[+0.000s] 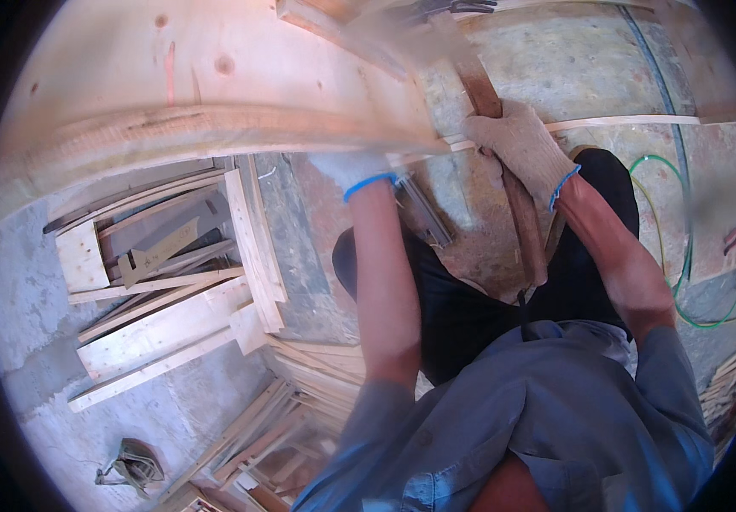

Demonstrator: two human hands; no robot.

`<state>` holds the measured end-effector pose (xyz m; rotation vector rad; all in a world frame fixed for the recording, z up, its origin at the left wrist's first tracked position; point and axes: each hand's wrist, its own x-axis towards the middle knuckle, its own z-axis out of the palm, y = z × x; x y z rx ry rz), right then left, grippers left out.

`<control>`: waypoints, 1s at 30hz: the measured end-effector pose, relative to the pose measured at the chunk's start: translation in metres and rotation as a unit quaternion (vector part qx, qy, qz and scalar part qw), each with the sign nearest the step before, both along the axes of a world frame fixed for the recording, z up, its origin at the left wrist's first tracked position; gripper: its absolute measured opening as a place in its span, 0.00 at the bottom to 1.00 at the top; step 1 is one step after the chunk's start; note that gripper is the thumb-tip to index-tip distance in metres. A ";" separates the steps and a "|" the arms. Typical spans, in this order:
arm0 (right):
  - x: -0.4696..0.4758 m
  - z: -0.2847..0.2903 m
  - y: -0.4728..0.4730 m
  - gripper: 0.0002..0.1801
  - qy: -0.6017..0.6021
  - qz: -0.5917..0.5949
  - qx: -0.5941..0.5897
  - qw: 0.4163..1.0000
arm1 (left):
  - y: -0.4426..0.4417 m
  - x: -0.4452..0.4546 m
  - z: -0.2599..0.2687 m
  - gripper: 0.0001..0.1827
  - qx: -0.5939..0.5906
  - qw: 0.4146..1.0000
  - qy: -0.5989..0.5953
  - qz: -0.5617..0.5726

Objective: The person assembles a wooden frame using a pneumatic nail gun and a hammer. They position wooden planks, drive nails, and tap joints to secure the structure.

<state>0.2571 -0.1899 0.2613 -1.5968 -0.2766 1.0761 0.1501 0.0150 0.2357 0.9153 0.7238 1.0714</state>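
Observation:
My right hand [521, 144], in a knitted work glove with a blue cuff, is closed around a long brown wooden bar [524, 217]. The bar runs from the top of the view down between my knees. My left hand [348, 169], gloved alike, is at the lower edge of a large wooden panel [252, 64] with knots and a thick edge strip. Blur and the panel's edge hide its fingers, so its hold cannot be told. Just right of that wrist, a grey metal tool with a long rail-like part [428, 211] lies near my knee.
Wood strips and boards [163, 320] lie stacked on the concrete floor at left, with more scraps lower down. A dark crumpled bag or cloth [134, 467] lies lower left. A green hose [688, 256] loops at right. A thin wood strip [624, 120] crosses the floor ahead.

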 end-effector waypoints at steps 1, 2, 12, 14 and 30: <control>-0.003 0.001 -0.003 0.13 -0.031 0.007 0.014 0.999 | 0.000 0.001 0.001 0.26 -0.008 1.000 -0.014 0.000; -0.008 0.002 -0.008 0.12 -0.062 0.015 0.028 0.998 | -0.001 0.002 0.002 0.25 -0.016 0.999 -0.027 0.000; -0.020 0.010 -0.037 0.10 0.042 0.095 -0.014 0.994 | 0.007 -0.001 -0.001 0.29 -0.068 0.988 -0.122 -0.064; -0.018 0.004 -0.042 0.11 0.049 0.077 -0.030 0.995 | 0.005 0.001 0.000 0.31 -0.046 0.994 -0.088 -0.052; -0.022 -0.014 -0.054 0.10 0.143 0.137 -0.066 0.978 | 0.012 -0.006 -0.005 0.32 -0.011 0.996 -0.030 -0.086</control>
